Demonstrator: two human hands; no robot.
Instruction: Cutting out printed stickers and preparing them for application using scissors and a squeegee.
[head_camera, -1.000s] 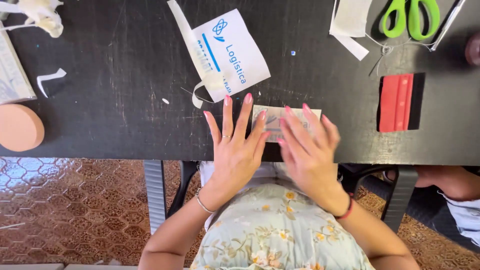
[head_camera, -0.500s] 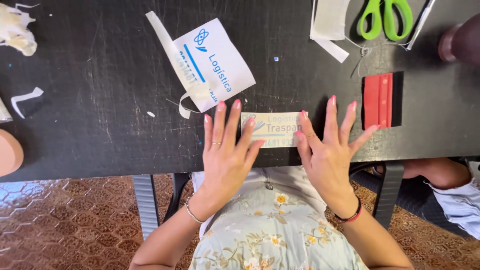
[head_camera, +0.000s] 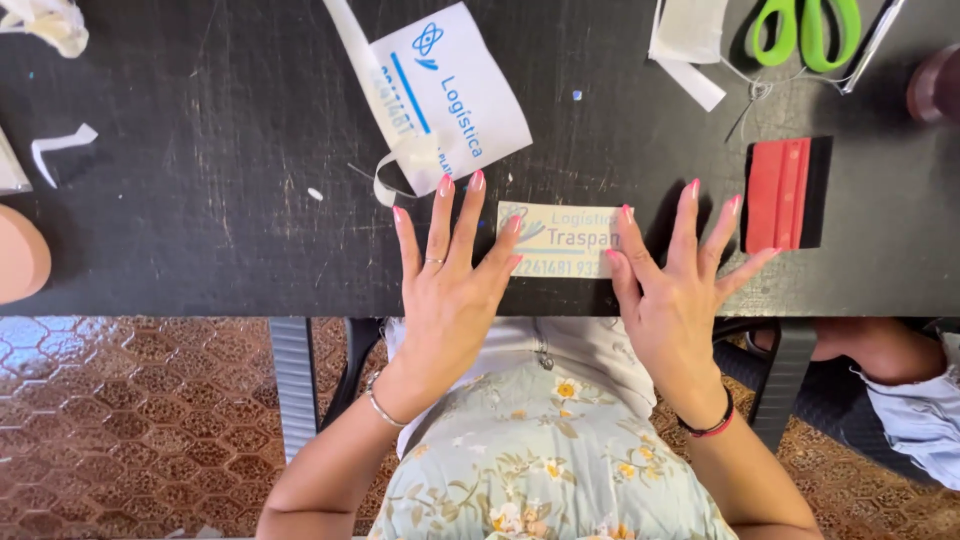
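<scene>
Hands are lying flat on the black table (head_camera: 200, 250), and your fingers are spreading wide, so neither grip is closing on anything. Your left hand (head_camera: 450, 280) is resting just left of the small pale sticker strip (head_camera: 562, 240), and its thumb is touching the strip's left end. Your right hand (head_camera: 675, 285) is covering the right end of the same strip with the index finger and thumb. The strip is lying flat near the front edge of the table, between your two hands.

Just right of your right hand, a red squeegee with a black edge (head_camera: 785, 195) is lying on the table, near the fingertips but apart from them. Behind the strip, a white printed sheet with blue marks (head_camera: 455, 90) is lying tilted, with curled strips of backing paper (head_camera: 395, 175) at its lower corner. Green-handled scissors (head_camera: 805, 30) are lying at the far right edge, beside white paper scraps (head_camera: 690, 40). At the lower right, another person's arm in a light sleeve (head_camera: 915, 400) is showing under the table edge.
</scene>
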